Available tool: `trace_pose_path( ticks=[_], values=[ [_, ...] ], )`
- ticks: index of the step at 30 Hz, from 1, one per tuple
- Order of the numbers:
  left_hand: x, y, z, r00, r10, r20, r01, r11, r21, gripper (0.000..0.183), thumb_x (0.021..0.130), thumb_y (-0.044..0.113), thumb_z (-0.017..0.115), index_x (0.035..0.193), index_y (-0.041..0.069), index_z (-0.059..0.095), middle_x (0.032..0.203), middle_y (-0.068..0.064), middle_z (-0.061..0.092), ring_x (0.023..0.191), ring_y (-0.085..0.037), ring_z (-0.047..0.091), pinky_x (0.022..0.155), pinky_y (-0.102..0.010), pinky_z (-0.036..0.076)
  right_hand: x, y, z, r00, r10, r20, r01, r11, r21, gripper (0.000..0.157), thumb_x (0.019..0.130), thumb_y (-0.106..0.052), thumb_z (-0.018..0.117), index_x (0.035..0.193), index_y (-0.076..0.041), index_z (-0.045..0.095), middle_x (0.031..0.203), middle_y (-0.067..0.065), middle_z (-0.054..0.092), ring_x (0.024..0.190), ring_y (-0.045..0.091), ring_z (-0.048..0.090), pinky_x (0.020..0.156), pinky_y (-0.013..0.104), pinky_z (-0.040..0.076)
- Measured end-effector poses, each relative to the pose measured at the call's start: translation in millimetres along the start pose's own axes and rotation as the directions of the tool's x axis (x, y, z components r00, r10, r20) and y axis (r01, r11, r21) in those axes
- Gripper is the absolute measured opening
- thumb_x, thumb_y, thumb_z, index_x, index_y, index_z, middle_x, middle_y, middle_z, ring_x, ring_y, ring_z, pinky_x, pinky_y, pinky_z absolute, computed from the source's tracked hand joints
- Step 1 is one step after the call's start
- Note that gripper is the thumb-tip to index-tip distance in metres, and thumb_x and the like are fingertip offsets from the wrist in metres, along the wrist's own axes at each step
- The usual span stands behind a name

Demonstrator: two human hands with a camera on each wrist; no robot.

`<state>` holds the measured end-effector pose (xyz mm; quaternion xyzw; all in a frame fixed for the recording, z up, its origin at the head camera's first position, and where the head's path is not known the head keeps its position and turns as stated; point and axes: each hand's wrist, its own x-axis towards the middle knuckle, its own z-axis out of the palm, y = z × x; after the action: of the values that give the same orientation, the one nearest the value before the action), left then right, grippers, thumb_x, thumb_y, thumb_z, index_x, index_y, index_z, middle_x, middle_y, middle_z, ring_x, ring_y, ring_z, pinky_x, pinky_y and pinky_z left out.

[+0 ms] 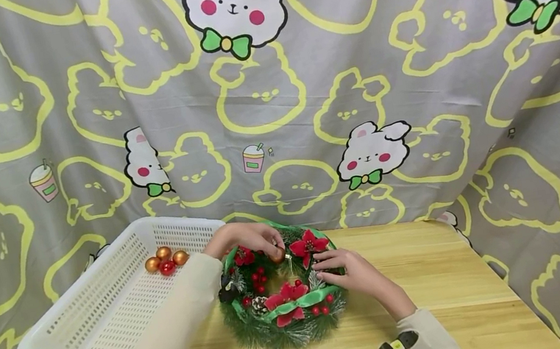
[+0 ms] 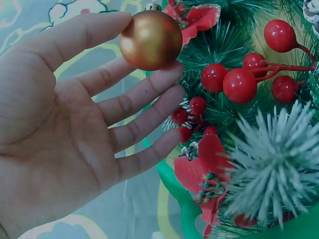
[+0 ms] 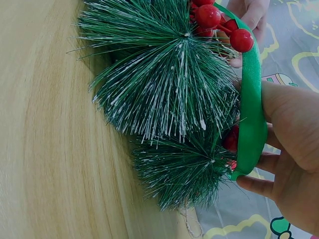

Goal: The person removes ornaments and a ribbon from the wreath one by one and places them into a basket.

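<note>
We find no readable words, numbers, labels or brand marks anywhere. The cloth backdrop carries only cartoon animals, drinks and cake, with no lettering on them.

Evenly and brightly lit from above, with only soft, short shadows under the wreath and basket on the table. No harsh glare; a mild sheen on the gold ball. Bent by wide-angle distortion at the head view's edges. Cooler, bluish in both wrist views, slightly soft on the nearest needles and palm.
</note>
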<state>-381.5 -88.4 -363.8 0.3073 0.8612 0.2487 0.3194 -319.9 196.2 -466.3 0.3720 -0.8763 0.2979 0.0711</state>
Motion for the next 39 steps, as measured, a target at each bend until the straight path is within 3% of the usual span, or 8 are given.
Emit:
trace_pose_path(
  ticks=[11,16,21,28,30,34,39],
  values=[
    [-14.6,-7.0,-5.4,0.996,0.041,-0.075,-0.047,0.996,-0.077,0.028,0.100,0.029,0.063,0.123,0.013,0.066,0.116,-0.001,0.069,0.104,-0.013,0.062,0.108,-0.054,0.044,0,1,1.1,1.000,0.003,-0.003,-0.003,1.000,-0.005,0.026,0.099,-0.025,0.067,0.119,-0.011,0.077,0.135,0.012,0.068,0.127,0.036,0.062,0.102,0.055,0.050],
    [-23.9,-9.9,-11.0,0.988,0.096,-0.117,-0.110,0.987,-0.117,0.032,0.100,0.025,0.063,0.127,0.008,0.065,0.117,-0.005,0.070,0.106,-0.015,0.065,0.108,-0.055,0.045,0,1,1.1,1.000,0.006,-0.006,-0.006,1.000,-0.005,0.026,0.099,-0.025,0.067,0.119,-0.011,0.077,0.135,0.012,0.068,0.127,0.036,0.062,0.103,0.056,0.049],
    [-36.6,-13.5,-17.2,0.978,0.094,-0.185,-0.117,0.986,-0.119,0.034,0.100,0.028,0.063,0.129,0.010,0.064,0.119,-0.005,0.070,0.112,-0.016,0.064,0.109,-0.054,0.045,-1,0,0.5,1.000,0.009,-0.004,-0.009,1.000,-0.003,0.026,0.099,-0.024,0.068,0.119,-0.011,0.077,0.135,0.012,0.068,0.128,0.036,0.061,0.103,0.056,0.049],
    [-55.9,-27.2,-26.0,0.956,0.093,-0.280,-0.128,0.986,-0.111,0.038,0.100,0.027,0.065,0.133,0.008,0.062,0.117,-0.006,0.072,0.108,-0.020,0.067,0.097,-0.038,0.051,-1,-1,0.1,1.000,0.018,0.002,-0.018,1.000,0.007,0.027,0.099,-0.023,0.068,0.120,-0.009,0.076,0.136,0.013,0.067,0.129,0.037,0.060,0.103,0.056,0.049],
    [-62.2,-31.6,-27.2,0.949,0.086,-0.304,-0.129,0.984,-0.122,0.038,0.100,0.027,0.065,0.133,0.008,0.062,0.118,-0.007,0.072,0.108,-0.020,0.067,0.097,-0.038,0.052,-1,-1,0.2,1.000,0.019,0.003,-0.019,1.000,0.007,0.027,0.099,-0.023,0.067,0.120,-0.009,0.076,0.136,0.013,0.067,0.129,0.037,0.060,0.103,0.057,0.049],
    [-74.6,-40.2,-28.3,0.932,0.076,-0.354,-0.135,0.980,-0.146,0.037,0.100,0.024,0.065,0.132,0.005,0.061,0.124,-0.012,0.070,0.114,-0.025,0.066,0.103,-0.049,0.050,-1,-2,0.3,1.000,0.018,0.002,-0.018,1.000,0.007,0.027,0.099,-0.023,0.067,0.120,-0.009,0.076,0.136,0.013,0.067,0.129,0.037,0.060,0.103,0.057,0.049],
    [-89.3,-55.4,-29.8,0.896,0.034,-0.443,-0.102,0.986,-0.132,0.037,0.100,0.027,0.065,0.132,0.008,0.061,0.128,-0.012,0.067,0.119,-0.026,0.062,0.105,-0.050,0.048,-1,-1,0.9,1.000,0.018,0.000,-0.018,1.000,0.009,0.027,0.099,-0.023,0.067,0.121,-0.010,0.076,0.136,0.013,0.067,0.129,0.037,0.060,0.103,0.057,0.048]
  ],
)
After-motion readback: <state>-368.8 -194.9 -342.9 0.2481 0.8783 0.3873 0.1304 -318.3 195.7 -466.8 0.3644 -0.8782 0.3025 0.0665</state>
